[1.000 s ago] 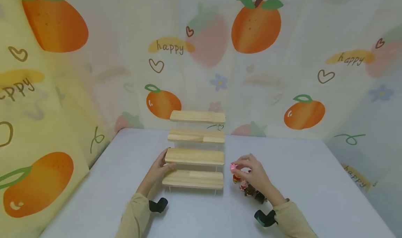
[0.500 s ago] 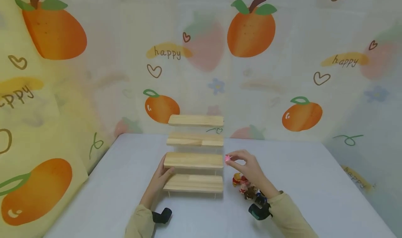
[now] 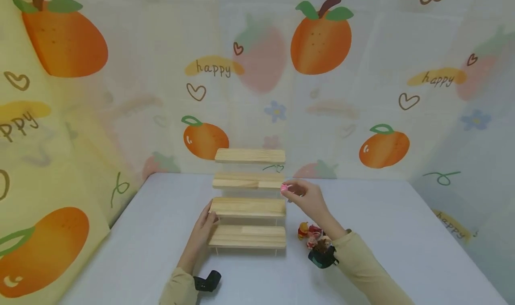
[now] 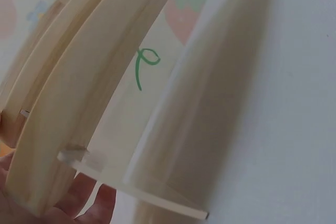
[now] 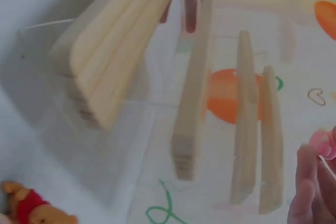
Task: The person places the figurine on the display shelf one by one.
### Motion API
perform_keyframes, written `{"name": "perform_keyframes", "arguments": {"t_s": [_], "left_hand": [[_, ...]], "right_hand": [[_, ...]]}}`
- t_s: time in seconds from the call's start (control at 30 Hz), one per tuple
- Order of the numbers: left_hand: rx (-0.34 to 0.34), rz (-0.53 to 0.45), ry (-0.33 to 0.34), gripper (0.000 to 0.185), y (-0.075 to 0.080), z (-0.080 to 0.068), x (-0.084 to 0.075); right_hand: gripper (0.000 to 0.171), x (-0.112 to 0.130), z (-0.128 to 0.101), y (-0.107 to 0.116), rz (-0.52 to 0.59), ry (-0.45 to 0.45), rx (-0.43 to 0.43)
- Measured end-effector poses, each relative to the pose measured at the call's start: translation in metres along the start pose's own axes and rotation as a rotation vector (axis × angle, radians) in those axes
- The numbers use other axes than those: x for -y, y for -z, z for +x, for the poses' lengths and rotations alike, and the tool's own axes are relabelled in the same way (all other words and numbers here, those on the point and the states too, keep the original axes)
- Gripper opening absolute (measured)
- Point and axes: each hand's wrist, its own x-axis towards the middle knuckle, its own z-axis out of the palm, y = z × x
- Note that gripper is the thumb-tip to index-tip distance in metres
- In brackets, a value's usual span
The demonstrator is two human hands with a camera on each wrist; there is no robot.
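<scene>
A four-tier stepped display stand [image 3: 248, 207] with pale wooden boards and clear side panels stands on the table in the head view. My left hand [image 3: 200, 234] grips the left end of its second board from the front; in the left wrist view, fingers [image 4: 79, 195] show beneath that end. Between thumb and fingertips, my right hand [image 3: 310, 202] pinches a small pink figurine [image 3: 284, 188] at the right end of the third board. Fingers hide part of the figurine, and whether it touches the board I cannot tell.
Right of the stand lies a cluster of small figurines, including a yellow bear in a red top [image 3: 303, 230]. The right wrist's black camera mount [image 3: 322, 256] partly covers the cluster. A fruit-print cloth [image 3: 322, 130] hangs behind the white table [image 3: 362, 260].
My right hand has lifted the pink figurine away from the cluster and carried it leftward and farther back to the third board. The left hand stays at the stand, its thumb shifted slightly.
</scene>
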Motion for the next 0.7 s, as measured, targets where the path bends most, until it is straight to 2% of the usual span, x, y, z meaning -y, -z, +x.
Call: {"name": "perform_keyframes", "arguments": {"t_s": [0.13,0.27,0.5,0.7], "left_hand": [[-0.028,0.005,-0.002,0.056,-0.001,0.001,-0.001],[-0.023,-0.015,-0.033,0.053,-0.004,0.004,0.001],[-0.033,-0.024,-0.061,0.051,-0.008,0.006,0.002],[-0.021,-0.044,-0.083,0.051,-0.002,0.003,0.001]], "right_hand": [[0.027,0.001,0.018,-0.002,0.126,-0.090,0.090],[0.030,-0.009,0.041,-0.001,0.204,-0.124,0.092],[0.035,-0.012,0.066,-0.007,0.205,-0.116,0.049],[0.036,-0.011,0.083,-0.026,0.249,-0.117,0.051]]}}
